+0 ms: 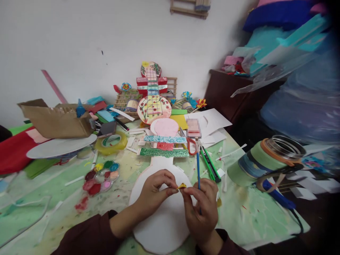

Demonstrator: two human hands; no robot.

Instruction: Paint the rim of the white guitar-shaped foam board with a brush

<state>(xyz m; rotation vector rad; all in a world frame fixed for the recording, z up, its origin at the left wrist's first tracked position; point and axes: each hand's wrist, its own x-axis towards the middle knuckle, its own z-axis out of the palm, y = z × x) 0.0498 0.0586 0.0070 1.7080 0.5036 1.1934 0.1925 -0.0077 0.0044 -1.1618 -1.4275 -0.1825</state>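
Left grip (156,191) and right grip (205,206) pinch a yellow piece (182,186) between them.

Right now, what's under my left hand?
The white board is beneath your left hand, its plain surface showing around it. Whatever the hand itself covers can't be seen.

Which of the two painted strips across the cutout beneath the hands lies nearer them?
The green strip, lower in the picture; the turquoise-and-white strip lies farther off, next to the pink oval end.
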